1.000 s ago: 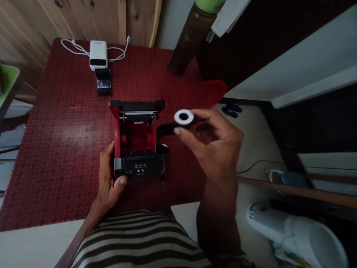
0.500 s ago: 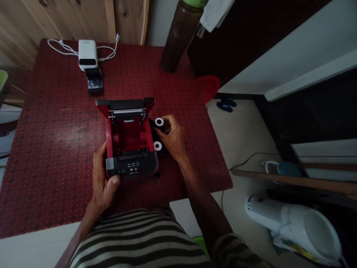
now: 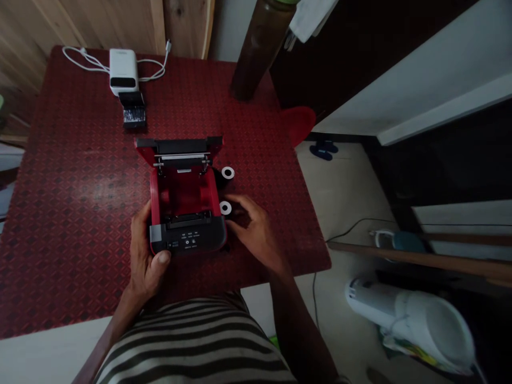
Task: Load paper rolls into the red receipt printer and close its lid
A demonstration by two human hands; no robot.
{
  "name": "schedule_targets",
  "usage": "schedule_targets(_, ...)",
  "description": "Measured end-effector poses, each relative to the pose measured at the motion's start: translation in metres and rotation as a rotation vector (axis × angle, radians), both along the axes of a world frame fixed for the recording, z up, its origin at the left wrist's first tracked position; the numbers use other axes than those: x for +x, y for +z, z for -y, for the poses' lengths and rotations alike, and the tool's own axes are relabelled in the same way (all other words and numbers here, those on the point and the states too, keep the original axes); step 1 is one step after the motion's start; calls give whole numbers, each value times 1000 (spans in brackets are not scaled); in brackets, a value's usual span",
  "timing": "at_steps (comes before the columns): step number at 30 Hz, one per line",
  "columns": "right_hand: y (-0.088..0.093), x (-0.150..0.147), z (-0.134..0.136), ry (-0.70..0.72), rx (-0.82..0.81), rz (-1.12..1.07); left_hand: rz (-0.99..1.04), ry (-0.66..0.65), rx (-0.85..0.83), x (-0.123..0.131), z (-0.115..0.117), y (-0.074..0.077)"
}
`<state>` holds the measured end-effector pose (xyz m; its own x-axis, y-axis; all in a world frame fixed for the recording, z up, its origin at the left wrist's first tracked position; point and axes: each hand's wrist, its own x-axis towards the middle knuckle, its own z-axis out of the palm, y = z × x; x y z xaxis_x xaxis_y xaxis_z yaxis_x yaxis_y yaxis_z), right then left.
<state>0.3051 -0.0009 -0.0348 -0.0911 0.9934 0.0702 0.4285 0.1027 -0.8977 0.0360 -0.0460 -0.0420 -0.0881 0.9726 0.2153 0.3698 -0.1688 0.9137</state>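
A small red-and-black printer (image 3: 188,234) stands on the table with its lid (image 3: 180,152) raised and its red inner bay bare. Along its left side my left hand (image 3: 144,256) is closed, the thumb on the front corner and the fingers against the side. To the right stand two dark rolls with white ring-shaped ends, a far roll (image 3: 228,173) and a near roll (image 3: 225,208). My right hand (image 3: 254,229) curls around the near roll, forefinger behind it and thumb in front. Its other fingers are partly hidden.
Behind the printer lie a black open case (image 3: 134,116) and a white power bank (image 3: 124,66) with white cables. A tall dark bottle (image 3: 256,53) stands at the table's back right. A red stool (image 3: 298,125) is beyond the red patterned table's (image 3: 80,224) right edge.
My right hand has left the far roll and come toward me to the near roll. My left hand stays on the printer. The view has shifted slightly.
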Motion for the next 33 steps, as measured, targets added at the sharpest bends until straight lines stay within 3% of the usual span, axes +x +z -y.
schedule_targets(4,-7,-6,-5,-45,44,-42,11,-8,-6,0,0,0)
schedule_targets(6,1,1,-6,-63,40,-50,12,-23,5,-1,1,-1)
schedule_targets(11,60,18,-4,40,74,-96,17,-40,21,-3,2,-6)
schedule_targets(14,90,11,-12,147,150,-13,-4,-49,35,-3,2,-6)
schedule_targets(16,100,-3,-20,204,234,112,-17,-72,49,-3,3,-5)
schedule_targets(20,102,-44,-37,361,347,445,-11,-105,82,-4,3,-6)
schedule_targets(25,106,-90,-48,520,160,865,-26,-117,109,-5,3,-10)
schedule_targets(33,102,-110,-72,572,-18,989,-33,-116,105,-6,3,-11)
